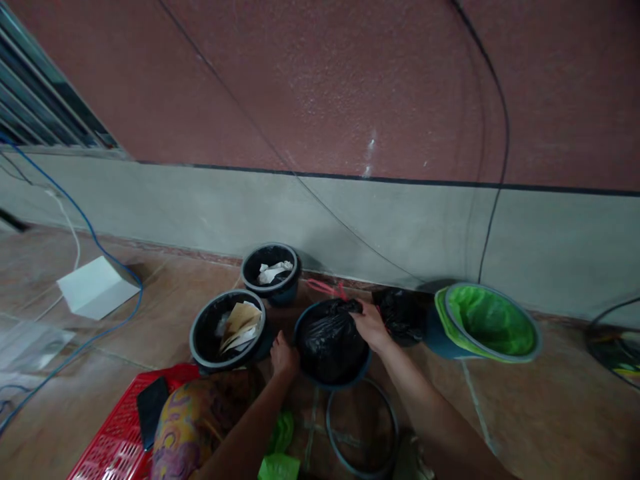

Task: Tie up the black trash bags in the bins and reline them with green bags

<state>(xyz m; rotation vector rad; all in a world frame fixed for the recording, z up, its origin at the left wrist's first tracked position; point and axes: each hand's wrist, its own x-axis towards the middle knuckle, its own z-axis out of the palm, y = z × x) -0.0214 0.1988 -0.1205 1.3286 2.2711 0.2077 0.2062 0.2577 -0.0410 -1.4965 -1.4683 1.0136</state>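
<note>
Right grip [371, 324], tips hard to see, is pinching the bag [329, 343]; whether left grip [285, 357] is holding the bin [330, 387] is unclear; the bag is bulging between them.

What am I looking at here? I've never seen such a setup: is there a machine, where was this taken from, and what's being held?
No machine is at work here; these are a person's two bare hands, seen by a camera worn on the head, looking forward and down. The right hand grips the gathered top of a shiny black plastic bag sitting in a round blue bin. The left hand is by the bin's left side; whether it grips the rim is hard to tell.

On the brown tiled floor, a round grey ring lies in front of that bin. To its left stand two round, black-lined bins holding paper; farther right, a blue bin lined with bright green plastic.
</note>
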